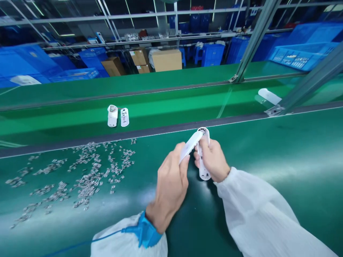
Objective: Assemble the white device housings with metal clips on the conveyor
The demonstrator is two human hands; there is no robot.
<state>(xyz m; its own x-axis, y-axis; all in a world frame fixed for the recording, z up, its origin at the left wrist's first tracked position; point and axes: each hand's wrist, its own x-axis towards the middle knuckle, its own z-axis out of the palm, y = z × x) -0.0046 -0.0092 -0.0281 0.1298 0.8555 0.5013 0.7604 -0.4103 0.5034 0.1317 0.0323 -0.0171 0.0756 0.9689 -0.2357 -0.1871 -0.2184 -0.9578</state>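
Note:
My left hand (171, 178) is closed on a long white plastic cover (190, 145), held tilted with its upper end against the other part. In my right hand (214, 159) is an oblong white plastic housing (204, 172), upright, its hollow inner side partly showing. My right thumb presses inside the housing near its top, close to the cover's end. Both parts are above the green work surface (257, 160). Whether anything small sits between thumb and housing is hidden. A blue wrist strap (148, 232) with a cord circles my left wrist.
Many small metal pieces (91, 175) lie scattered at the left. Beyond a dark edge strip, a green belt (166, 107) carries a white housing (112, 116) joined to an opened part (124, 117), and another white piece (269, 96). A metal post (254, 39) stands behind; a blue basket (302, 57) sits far right.

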